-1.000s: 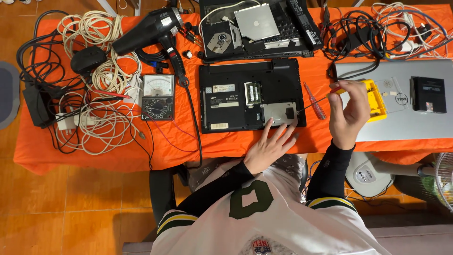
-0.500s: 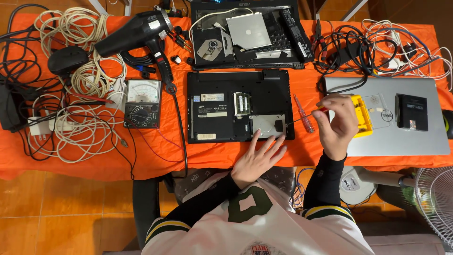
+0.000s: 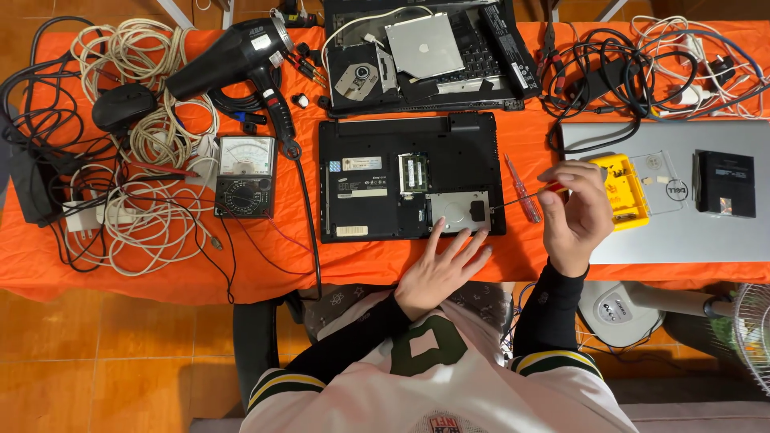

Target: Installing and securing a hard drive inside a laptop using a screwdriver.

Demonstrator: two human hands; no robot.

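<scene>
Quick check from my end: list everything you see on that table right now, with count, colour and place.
Upturned black laptop: one, centre.
Silver hard drive: one, laptop's near right corner.
Dismantled black laptop: one, far centre.
Closed silver laptop: one, right.
Yellow parts box: one, on silver laptop.
Black hair dryer: one, far left.
Black analogue multimeter: one, left of centre.
Cream cable coils: several, left.
Red-handled screwdriver: one, in right hand.
Left hand: beside the drive.
Right hand: fingers pinch the screwdriver.

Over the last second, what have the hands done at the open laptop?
The right hand brought its screwdriver down from above the laptop edge, so the tip now meets the silver drive. The left hand slid up until its fingers touch that drive. The black laptop and pink screwdriver stayed put.
</scene>
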